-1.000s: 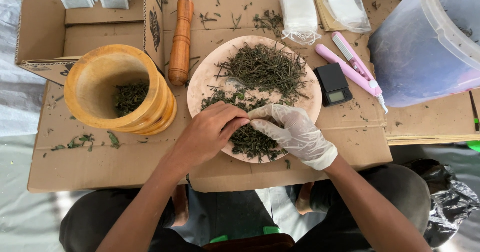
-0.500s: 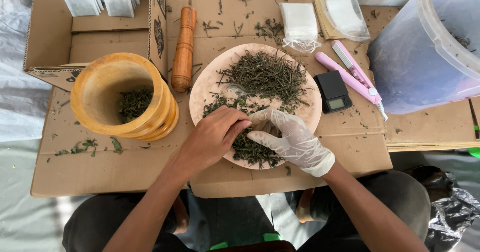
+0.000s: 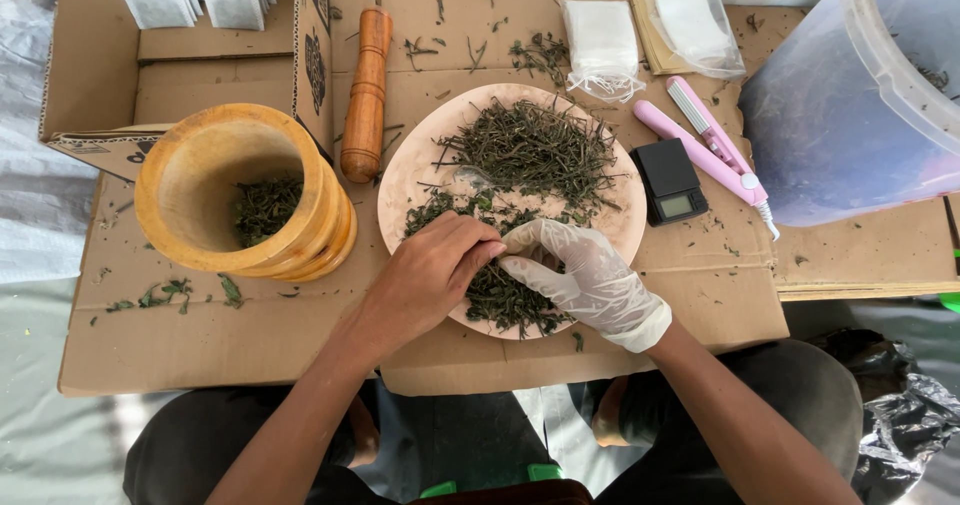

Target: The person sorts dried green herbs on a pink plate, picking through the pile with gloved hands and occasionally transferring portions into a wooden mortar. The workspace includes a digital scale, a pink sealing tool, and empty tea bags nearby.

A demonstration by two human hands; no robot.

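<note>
A round pink plate (image 3: 412, 170) lies on flattened cardboard and carries dried green herb stems (image 3: 530, 147) at the back and a darker leaf pile (image 3: 505, 300) at the front. My bare left hand (image 3: 425, 275) and my right hand (image 3: 585, 280), in a thin white glove, meet over the front of the plate. Their fingertips pinch the same small bit of dried herb between the two piles. A wooden mortar (image 3: 240, 200) with some crushed leaves inside stands to the left. A wooden pestle (image 3: 366, 93) lies between the mortar and the plate.
A small black pocket scale (image 3: 670, 181) and a pink hand sealer (image 3: 715, 150) lie right of the plate. White sachets (image 3: 600, 45) sit behind it, a large translucent tub (image 3: 860, 95) at the far right, an open cardboard box (image 3: 190, 55) at the back left. Loose leaves litter the cardboard.
Both hands stay over the front of the plate, their fingertips drawn closer together on the herb. The view has shifted slightly.
</note>
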